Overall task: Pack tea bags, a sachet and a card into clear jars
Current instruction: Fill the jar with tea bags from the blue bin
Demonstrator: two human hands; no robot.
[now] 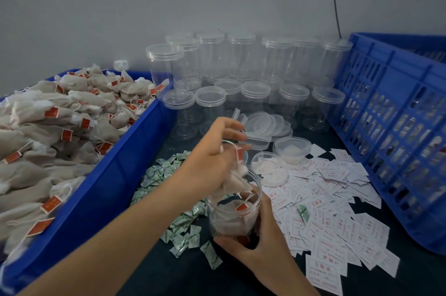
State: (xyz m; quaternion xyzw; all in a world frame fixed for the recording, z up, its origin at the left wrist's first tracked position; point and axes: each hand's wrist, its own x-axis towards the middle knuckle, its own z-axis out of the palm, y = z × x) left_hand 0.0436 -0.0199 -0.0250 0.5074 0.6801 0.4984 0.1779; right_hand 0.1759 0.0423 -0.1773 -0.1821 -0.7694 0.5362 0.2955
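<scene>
step: tea bags going in | jar (pixel 235 213) sat at 6 o'clock, right hand (pixel 263 235) curled round its base | left hand (pixel 217 160) pinched tea bags (pixel 235 182) at its mouth | next, likely: release them, then pick a sachet (pixel 169 175) at jar's 9 o'clock and a card (pixel 337 199) at 3 o'clock

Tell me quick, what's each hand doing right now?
Left hand: grip on beige mesh tea bags with red tags.
Right hand: grip round the clear round plastic jar.

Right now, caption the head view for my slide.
Left hand holds tea bags in the mouth of a jar gripped by the right hand, with sachets and cards beside it.
</scene>
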